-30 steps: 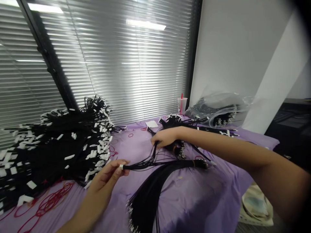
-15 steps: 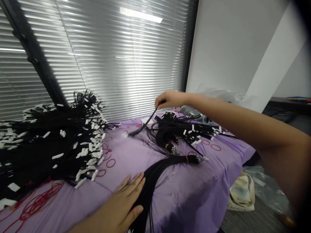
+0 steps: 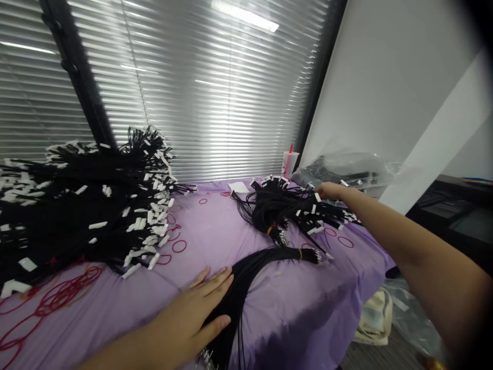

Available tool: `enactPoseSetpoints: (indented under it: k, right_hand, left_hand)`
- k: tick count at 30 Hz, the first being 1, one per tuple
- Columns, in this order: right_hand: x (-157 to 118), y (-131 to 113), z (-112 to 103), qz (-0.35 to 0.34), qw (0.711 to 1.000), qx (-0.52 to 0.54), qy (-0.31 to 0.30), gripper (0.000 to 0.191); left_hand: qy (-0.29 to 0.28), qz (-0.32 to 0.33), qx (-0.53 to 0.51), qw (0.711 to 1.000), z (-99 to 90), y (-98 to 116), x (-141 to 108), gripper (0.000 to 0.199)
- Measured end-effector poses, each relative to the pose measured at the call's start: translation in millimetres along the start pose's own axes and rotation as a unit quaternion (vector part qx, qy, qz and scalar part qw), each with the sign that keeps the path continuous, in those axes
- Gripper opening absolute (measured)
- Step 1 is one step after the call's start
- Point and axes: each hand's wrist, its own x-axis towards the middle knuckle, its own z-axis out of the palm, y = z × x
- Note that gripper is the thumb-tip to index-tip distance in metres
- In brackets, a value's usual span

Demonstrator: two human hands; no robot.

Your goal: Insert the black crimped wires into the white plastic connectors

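Note:
My left hand (image 3: 202, 313) lies flat with fingers stretched over a long bundle of thin black cords (image 3: 265, 257) on the purple-covered table. A yellow band ties the bundle near its metal-tipped far end, and more metal tips show below the hand. My right hand (image 3: 329, 191) reaches to the back right, over a heap of black cords (image 3: 277, 203) with white end tags. Its fingers look curled together; what is in them, if anything, is hidden. A second banded bundle end (image 3: 275, 232) sticks out toward me from that heap.
A large pile of black cords with white ends (image 3: 77, 205) covers the left side. Red string (image 3: 69, 293) and red rings (image 3: 179, 246) lie on the purple cloth (image 3: 208, 231). At the back are a cup with a red straw (image 3: 289, 163) and clear plastic bags (image 3: 354, 167); blinds stand behind.
My right hand has moved right and away from the black cord it was lifting, which now rests among the heap. My left hand stays on the bundle. The view has shifted slightly right.

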Motion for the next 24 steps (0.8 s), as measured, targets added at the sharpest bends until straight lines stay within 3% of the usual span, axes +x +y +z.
enactPoseSetpoints:
  k: [3,5,7,10,14,17,20,24]
  right_hand:
    - [25.6,-6.7,-7.8,0.014,0.996,-0.039,-0.083,0.035]
    - [49.0,-23.8,-14.7,0.012,0.994,-0.058,-0.094,0.033]
    - [70.4,-56.3,-16.1,-0.005,0.995,-0.067,-0.080,0.035]
    - [90.5,-131.1,-0.8,-0.074,0.994,-0.060,-0.061,0.052]
    - [100.5,-242.2,51.1,-0.230,0.967,-0.055,-0.094,0.048]
    - [111.3,-305.5,101.2,-0.306,0.945,-0.057,-0.105,0.037]
    - [130.7,-351.5,150.3,-0.323,0.941,-0.055,-0.087,0.033]
    - [160.2,-400.7,204.6,-0.309,0.948,-0.044,-0.056,0.053]
  left_hand:
    - [-0.031,-0.030,-0.009,0.999,-3.9,3.9,1.3,0.057]
    - [-0.022,-0.034,-0.035,0.999,-3.9,2.8,2.1,0.055]
    - [-0.001,-0.028,-0.060,0.998,-1.3,-2.4,3.3,0.052]
    - [0.025,-0.004,-0.072,0.997,5.1,-14.4,6.0,0.050]
    - [0.068,0.021,-0.065,0.995,9.9,-25.7,7.5,0.041]
    - [0.096,0.049,-0.050,0.993,8.2,-28.1,5.8,0.037]
    - [0.081,0.084,-0.024,0.993,4.8,-28.4,4.3,0.037]
    - [0.059,0.110,0.010,0.992,0.4,-27.5,4.8,0.037]
